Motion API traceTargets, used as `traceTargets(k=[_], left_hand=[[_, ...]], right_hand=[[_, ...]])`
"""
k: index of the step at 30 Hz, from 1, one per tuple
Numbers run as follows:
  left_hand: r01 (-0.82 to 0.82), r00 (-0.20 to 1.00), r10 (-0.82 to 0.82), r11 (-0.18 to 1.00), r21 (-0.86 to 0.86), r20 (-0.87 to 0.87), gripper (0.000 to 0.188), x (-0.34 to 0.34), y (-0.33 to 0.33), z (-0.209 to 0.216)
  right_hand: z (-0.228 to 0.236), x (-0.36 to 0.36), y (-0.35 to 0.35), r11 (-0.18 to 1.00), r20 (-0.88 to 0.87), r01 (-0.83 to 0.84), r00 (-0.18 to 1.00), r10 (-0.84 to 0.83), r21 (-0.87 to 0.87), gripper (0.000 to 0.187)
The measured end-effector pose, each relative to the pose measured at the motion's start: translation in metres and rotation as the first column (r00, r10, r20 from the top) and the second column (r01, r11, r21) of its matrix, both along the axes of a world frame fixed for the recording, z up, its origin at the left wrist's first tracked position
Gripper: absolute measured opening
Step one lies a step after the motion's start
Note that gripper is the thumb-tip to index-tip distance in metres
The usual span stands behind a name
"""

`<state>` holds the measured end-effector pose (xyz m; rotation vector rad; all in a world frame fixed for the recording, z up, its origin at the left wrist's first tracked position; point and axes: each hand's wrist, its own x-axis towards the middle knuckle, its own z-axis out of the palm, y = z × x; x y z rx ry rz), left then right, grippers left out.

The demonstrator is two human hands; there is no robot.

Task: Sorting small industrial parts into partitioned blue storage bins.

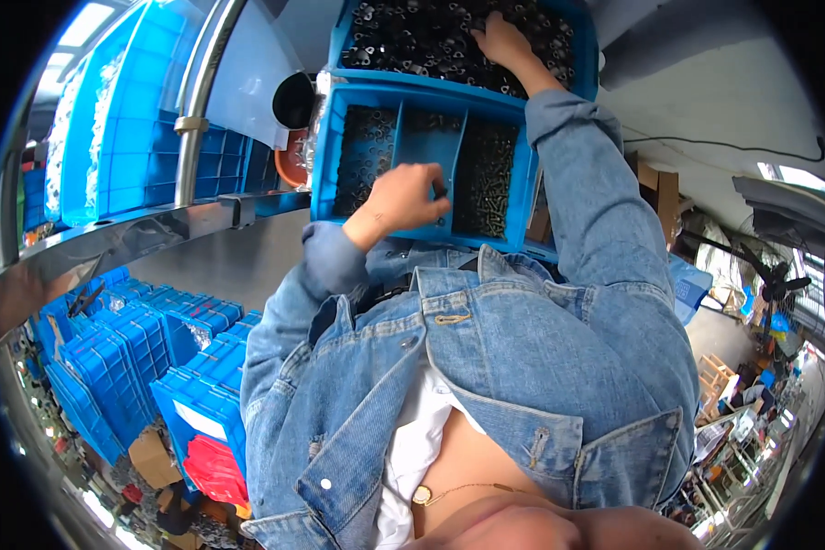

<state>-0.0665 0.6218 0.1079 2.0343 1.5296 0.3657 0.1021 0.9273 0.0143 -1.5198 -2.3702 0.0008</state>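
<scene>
My left hand (405,198) is over the near blue divided bin (426,89), by its middle compartment. Its fingers are curled in toward the thumb, and whatever they hold is too small to make out. Screws (486,174) fill the right compartment, and small dark ring-like parts (365,151) lie in the left one. Farther off, my right hand (504,42) reaches into a blue bin (588,55) heaped with small black metal parts (412,41). Its fingers bend down among these parts, and their tips are partly hidden.
A metal rail (147,209) and an upright pole (192,137) stand at the left. Beyond them is a large blue crate (137,101). Stacked blue crates (124,339) fill the lower left. A black cup (294,99) sits beside the bins. A fan (775,275) is at the far right.
</scene>
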Motion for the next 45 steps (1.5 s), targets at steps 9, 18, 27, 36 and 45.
traceTargets(k=[9,18,27,36,45], left_hand=[[-0.172,0.914,0.28,0.923,-0.345,0.294,0.02,-0.039,-0.032,0.04],[0.105,0.972,-0.152,0.963,0.247,0.179,0.016,0.026,0.009,0.047],[-0.032,0.954,-0.044,0.969,0.246,0.295,0.017,-0.01,-0.017,0.045],[-0.556,0.755,0.506,0.831,-0.001,0.417,0.032,-0.09,-0.127,0.009],[-0.493,0.774,0.542,0.84,0.227,-0.327,0.07,-0.115,-0.128,-0.03]], right_hand=[[0.117,0.017,-0.171,0.168,-0.641,-0.815,0.289,-0.711,-0.555,0.029],[0.066,0.003,-0.279,0.322,-0.561,-0.799,0.023,-0.827,-0.507,0.028],[0.012,0.001,-0.265,0.118,-0.165,-0.965,-0.081,-0.983,-0.234,0.023],[0.085,-0.157,-0.193,0.222,-0.641,-0.886,0.104,-0.761,-0.407,0.028],[0.099,-0.233,-0.17,0.781,-0.593,-0.499,0.518,0.616,0.375,0.032]])
